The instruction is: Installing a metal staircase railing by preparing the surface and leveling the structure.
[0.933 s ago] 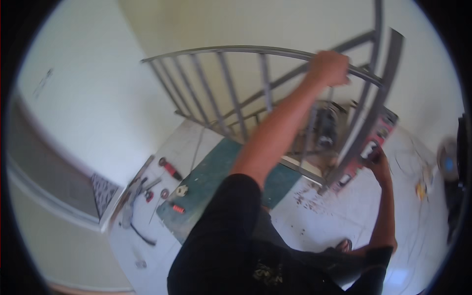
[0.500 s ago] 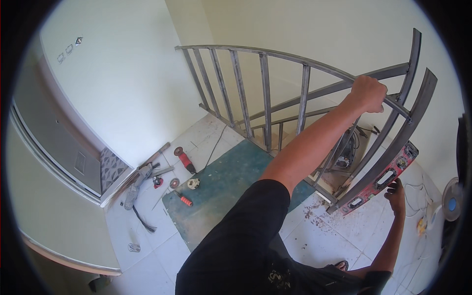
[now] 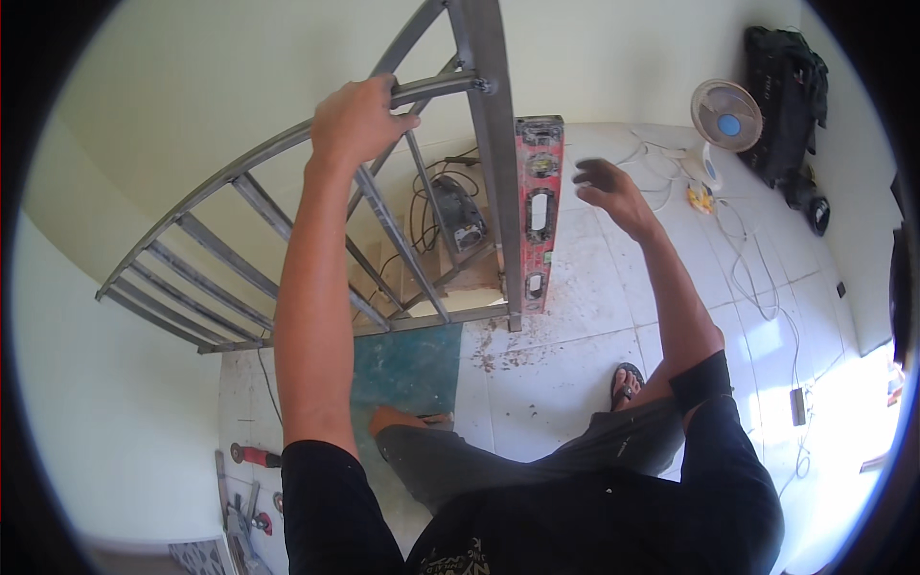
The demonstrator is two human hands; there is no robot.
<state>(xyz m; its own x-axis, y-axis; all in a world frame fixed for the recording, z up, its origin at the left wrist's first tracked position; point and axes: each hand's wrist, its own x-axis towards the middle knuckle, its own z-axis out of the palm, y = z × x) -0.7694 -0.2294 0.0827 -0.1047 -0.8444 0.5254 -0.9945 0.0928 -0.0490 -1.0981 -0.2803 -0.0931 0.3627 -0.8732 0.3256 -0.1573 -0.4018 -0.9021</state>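
My left hand (image 3: 356, 123) is wrapped over the curved top rail of a bare metal stair railing (image 3: 251, 165), close to its upright end post (image 3: 494, 158). Along the right side of that post stands a red spirit level (image 3: 542, 213), upright, its long side against or very near the metal. My right hand (image 3: 616, 195) hovers a little to the right of the level, fingers partly bent and apart, holding nothing. A gap shows between its fingertips and the level.
Behind the bars sits a dark machine with cables (image 3: 458, 216) by the stair opening. A green board (image 3: 407, 369) covers tiles at my feet. A red angle grinder (image 3: 254, 455) lies lower left. At the right are a fan (image 3: 726, 115), a black bag (image 3: 781, 101) and loose white cords (image 3: 738, 235).
My view has swung right, bringing the post and level to the middle. My left hand remains on the top rail. My right hand stays beside the level, now plainly apart from it.
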